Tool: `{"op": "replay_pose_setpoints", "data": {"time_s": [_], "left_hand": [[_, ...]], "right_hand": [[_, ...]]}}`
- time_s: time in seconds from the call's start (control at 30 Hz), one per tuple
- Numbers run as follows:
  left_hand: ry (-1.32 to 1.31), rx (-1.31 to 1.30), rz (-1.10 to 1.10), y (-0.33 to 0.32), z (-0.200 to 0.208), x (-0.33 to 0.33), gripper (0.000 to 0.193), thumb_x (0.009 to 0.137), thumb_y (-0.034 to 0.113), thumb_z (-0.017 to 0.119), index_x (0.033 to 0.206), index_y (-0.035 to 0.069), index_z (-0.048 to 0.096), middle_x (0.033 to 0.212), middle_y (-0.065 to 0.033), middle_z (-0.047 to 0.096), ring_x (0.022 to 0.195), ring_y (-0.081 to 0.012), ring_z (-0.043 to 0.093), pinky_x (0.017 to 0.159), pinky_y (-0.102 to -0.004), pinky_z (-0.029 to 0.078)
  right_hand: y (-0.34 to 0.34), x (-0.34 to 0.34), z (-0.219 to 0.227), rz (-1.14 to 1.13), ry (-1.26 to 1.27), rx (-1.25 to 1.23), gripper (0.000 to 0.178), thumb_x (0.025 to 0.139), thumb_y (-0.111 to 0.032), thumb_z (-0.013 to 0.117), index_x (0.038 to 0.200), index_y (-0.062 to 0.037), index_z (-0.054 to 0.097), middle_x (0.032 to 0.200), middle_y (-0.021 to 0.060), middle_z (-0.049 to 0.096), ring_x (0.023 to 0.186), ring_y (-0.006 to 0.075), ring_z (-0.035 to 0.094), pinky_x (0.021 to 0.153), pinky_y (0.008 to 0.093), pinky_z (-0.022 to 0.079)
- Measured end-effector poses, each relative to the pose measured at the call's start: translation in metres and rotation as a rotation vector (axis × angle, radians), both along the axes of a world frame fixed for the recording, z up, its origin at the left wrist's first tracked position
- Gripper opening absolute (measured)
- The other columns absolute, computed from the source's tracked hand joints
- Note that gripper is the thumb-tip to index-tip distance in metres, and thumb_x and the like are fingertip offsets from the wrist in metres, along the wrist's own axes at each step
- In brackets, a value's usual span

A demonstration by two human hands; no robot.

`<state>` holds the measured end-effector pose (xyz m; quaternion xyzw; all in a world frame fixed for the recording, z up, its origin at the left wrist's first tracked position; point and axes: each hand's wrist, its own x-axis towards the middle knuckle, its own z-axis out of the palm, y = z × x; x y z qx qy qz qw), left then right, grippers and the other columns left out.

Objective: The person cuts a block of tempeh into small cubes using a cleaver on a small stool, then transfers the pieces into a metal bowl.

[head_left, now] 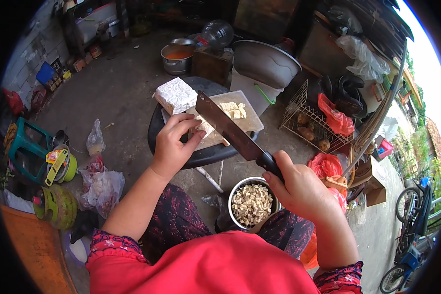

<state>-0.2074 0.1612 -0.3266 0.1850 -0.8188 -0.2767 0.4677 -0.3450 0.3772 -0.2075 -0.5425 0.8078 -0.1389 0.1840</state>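
Observation:
My right hand point(299, 186) is closed round the black handle of a broad-bladed kitchen knife point(230, 128). Its dark blade slants up and left over a pale cutting board point(250, 105). At the board's left side, the curled fingers and thumb of my left hand point(174, 147) hold a piece of tempeh point(204, 128), partly hidden by the blade. Cut tempeh pieces point(235, 110) lie beyond the knife. A large white block of tempeh point(175, 95) rests left of the board. Between my knees, a metal bowl point(232, 196) holds many small tempeh cubes point(251, 204).
The board rests on a round black stool point(157, 139). Behind it are a lidded pot point(177, 59) and a large metal basin point(267, 63). A wire rack point(299, 105) stands right; plastic bags point(103, 186), a green gas cylinder point(59, 208) and a teal stool point(32, 142) are left.

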Motion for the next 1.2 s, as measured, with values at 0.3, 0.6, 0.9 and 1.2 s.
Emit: {"op": "replay_pose_setpoints", "data": {"time_s": [0.3,0.6,0.9,1.2], "left_hand": [[0.033,0.042,-0.043,-0.003,-0.006,-0.003,0.015,0.074,0.007,0.071,0.088,0.001,0.066,0.093,-0.0091,0.062,0.069,-0.0167,0.062,0.061,-0.0273,0.049],[0.039,0.039,-0.02,-0.006,-0.007,-0.004,0.017,0.074,0.006,0.071,0.089,0.001,0.065,0.096,-0.0086,0.063,0.07,-0.0161,0.062,0.062,-0.0265,0.049],[0.054,-0.008,0.001,-0.004,-0.006,-0.003,0.016,0.072,0.007,0.072,0.084,0.002,0.063,0.091,-0.0085,0.061,0.071,-0.0183,0.061,0.062,-0.0281,0.048],[-0.021,0.037,-0.022,-0.003,-0.004,-0.001,0.017,0.071,-0.003,0.072,0.085,-0.003,0.063,0.091,-0.0088,0.058,0.08,-0.0176,0.064,0.074,-0.0284,0.056]], "right_hand": [[-0.007,0.01,-0.007,0.043,0.079,0.08,0.028,0.09,-0.022,0.05,0.096,0.0024,0.037,0.061,0.0244,0.057,0.06,0.0454,0.057,0.054,0.0528,0.045],[-0.018,-0.002,-0.029,0.033,-0.004,0.117,0.03,0.09,-0.025,0.05,0.098,0.0027,0.04,0.068,0.0253,0.059,0.069,0.0459,0.058,0.062,0.0522,0.045],[-0.003,-0.003,-0.004,0.063,-0.021,-0.035,0.028,0.09,-0.025,0.051,0.094,0.0002,0.039,0.065,0.025,0.057,0.067,0.0457,0.057,0.06,0.0527,0.042],[-0.006,0.006,-0.007,0.068,0.081,0.084,0.027,0.091,-0.023,0.05,0.096,0.0009,0.038,0.063,0.0244,0.058,0.063,0.0453,0.058,0.057,0.0534,0.044]]}}
